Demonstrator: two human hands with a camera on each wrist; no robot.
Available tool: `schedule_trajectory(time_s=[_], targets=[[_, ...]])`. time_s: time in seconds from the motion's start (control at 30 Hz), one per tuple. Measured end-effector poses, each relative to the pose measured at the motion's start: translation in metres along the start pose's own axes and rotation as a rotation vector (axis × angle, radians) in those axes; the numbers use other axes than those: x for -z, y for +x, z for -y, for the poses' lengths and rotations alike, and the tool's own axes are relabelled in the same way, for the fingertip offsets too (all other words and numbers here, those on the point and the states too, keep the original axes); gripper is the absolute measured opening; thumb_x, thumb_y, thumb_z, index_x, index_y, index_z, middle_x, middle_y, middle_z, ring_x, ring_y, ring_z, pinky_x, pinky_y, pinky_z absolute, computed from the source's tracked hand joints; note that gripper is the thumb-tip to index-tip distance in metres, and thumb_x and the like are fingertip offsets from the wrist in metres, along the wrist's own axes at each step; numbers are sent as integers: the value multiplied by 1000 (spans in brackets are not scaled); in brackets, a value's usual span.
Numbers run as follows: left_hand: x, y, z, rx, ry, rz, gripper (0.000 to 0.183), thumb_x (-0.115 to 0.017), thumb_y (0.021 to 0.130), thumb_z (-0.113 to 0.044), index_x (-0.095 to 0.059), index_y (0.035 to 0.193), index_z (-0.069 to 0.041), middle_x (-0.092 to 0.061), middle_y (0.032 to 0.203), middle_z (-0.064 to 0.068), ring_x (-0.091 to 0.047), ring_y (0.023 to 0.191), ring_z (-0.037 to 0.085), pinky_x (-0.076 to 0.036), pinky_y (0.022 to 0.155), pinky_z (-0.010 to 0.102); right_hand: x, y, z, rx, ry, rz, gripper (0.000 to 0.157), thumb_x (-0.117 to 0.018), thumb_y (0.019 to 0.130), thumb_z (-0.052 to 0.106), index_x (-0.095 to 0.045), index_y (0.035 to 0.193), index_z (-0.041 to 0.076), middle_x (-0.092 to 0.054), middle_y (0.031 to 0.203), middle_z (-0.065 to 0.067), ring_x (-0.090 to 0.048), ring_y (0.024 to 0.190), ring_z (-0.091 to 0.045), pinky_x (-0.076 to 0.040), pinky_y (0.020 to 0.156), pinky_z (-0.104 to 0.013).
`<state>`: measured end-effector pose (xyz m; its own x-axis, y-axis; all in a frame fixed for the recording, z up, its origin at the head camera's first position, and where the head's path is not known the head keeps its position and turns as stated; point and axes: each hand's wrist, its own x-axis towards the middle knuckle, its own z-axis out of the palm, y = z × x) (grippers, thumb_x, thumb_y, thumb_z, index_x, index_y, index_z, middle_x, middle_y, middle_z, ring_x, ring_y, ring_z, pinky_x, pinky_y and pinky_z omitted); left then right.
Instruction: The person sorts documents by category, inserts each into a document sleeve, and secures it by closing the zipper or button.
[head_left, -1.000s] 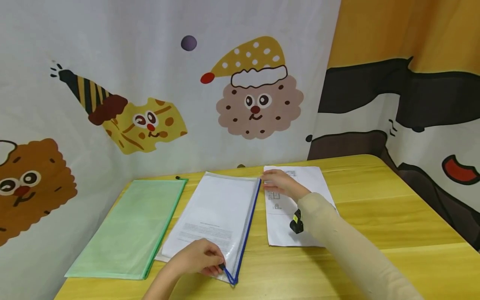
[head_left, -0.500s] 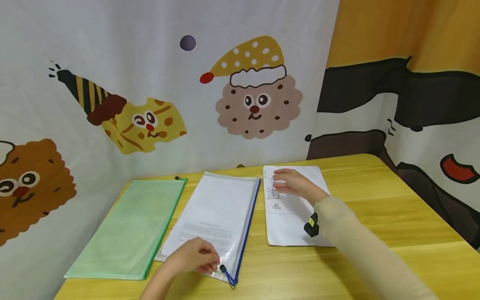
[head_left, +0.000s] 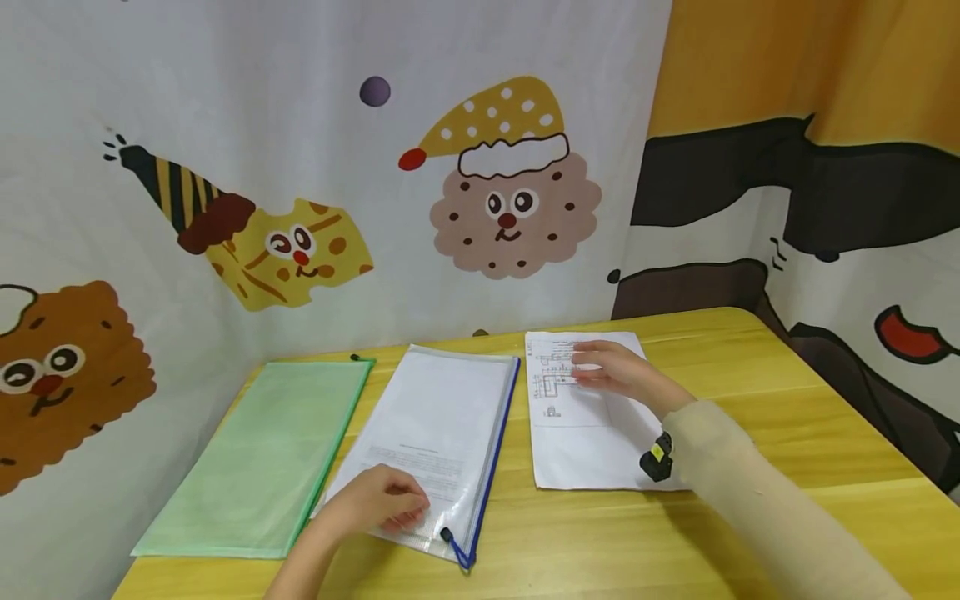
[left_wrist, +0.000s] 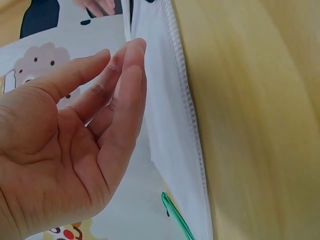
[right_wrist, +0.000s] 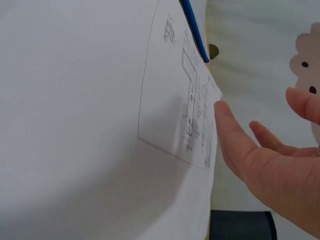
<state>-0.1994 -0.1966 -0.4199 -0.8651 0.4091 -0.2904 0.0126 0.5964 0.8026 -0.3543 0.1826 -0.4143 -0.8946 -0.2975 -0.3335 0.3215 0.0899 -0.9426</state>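
A clear zip document pouch (head_left: 450, 400) with a blue zipper edge and printed paper inside lies mid-table. Over its near end is my left hand (head_left: 384, 500), fingers loosely bent with nothing in them; the left wrist view shows the hollow palm (left_wrist: 75, 140) beside the pouch's edge. Close by, the blue zipper pull (head_left: 456, 546) hangs at the near corner. To the right lies a white sheet of paper (head_left: 577, 454) with small printed diagrams. My right hand (head_left: 626, 375) hovers over its far part, fingers extended and holding nothing.
A green zip pouch (head_left: 258, 458) lies flat at the table's left. The yellow wood-grain table (head_left: 810, 433) extends right of the paper. Behind it hangs a curtain (head_left: 315, 133) with cartoon prints.
My left hand has let go of the blue zipper pull and drawn slightly left. My right hand has moved from the pouch's far corner rightward over the paper.
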Motion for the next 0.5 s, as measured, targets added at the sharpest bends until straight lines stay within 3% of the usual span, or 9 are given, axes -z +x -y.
schedule_trajectory(time_s=[0.3,0.5], targets=[[14,-2,10,26,-26,-63,21,-60,92,-17,-66,99,2,-68,82,7,-63,71,18,-55,61,33,14,-13,-4,15,-49,16,58,-45,100,16,-19,147,-4,-29,145,-28,-53,119,-32,-41,104,-39],[30,-6,16,50,-26,-139,26,-58,93,-19,-63,104,4,-68,86,8,-65,76,20,-56,65,33,19,-20,-7,17,-55,16,57,-45,100,17,-20,146,-5,-32,142,-28,-56,117,-29,-43,102,-39]])
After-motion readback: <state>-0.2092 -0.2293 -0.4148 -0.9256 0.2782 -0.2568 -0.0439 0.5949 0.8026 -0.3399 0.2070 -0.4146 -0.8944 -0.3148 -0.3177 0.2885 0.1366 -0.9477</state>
